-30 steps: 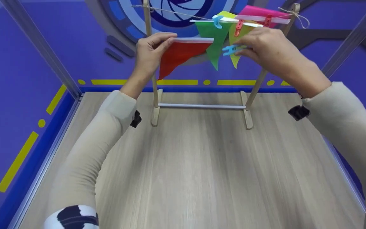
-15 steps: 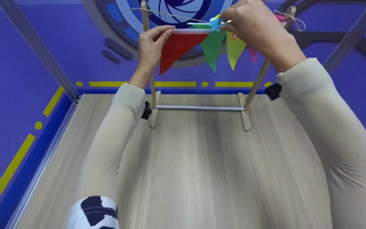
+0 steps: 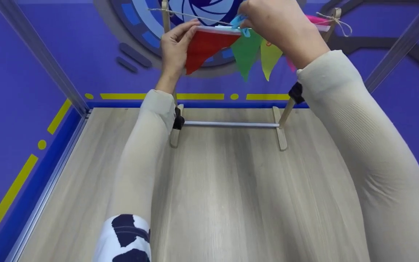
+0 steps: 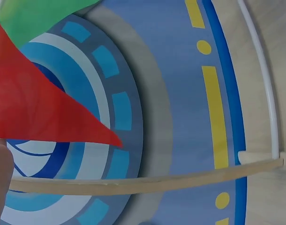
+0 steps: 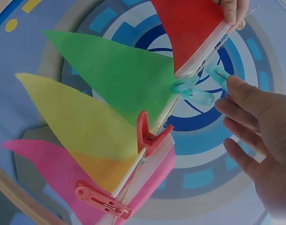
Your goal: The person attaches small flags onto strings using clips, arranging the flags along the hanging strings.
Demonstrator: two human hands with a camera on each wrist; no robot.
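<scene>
My left hand [image 3: 175, 51] pinches the top left corner of a red pennant flag [image 3: 211, 47] with a white top strip. The flag is up near a string [image 3: 195, 15]. In the right wrist view my right hand [image 5: 269, 126] pinches a light blue clothespin [image 5: 219, 76] between thumb and fingers, close to the string and the red flag's white edge. A second blue clothespin [image 5: 192, 92] is clipped where the green flag [image 5: 119, 70] meets the red flag's corner. Whether the held clothespin grips anything, I cannot tell.
Yellow [image 5: 82, 126] and pink flags [image 5: 44, 159] hang further along the string, with red clothespins [image 5: 150, 138] on them. Wooden posts [image 3: 287, 111] carry the string, and a white rod [image 3: 231, 124] joins their feet on the wood-grain table [image 3: 213, 196]. A blue patterned wall stands behind.
The left hand has raised the red flag toward the string. My right hand has carried its blue clothespin left and up to the string by the flag's right end.
</scene>
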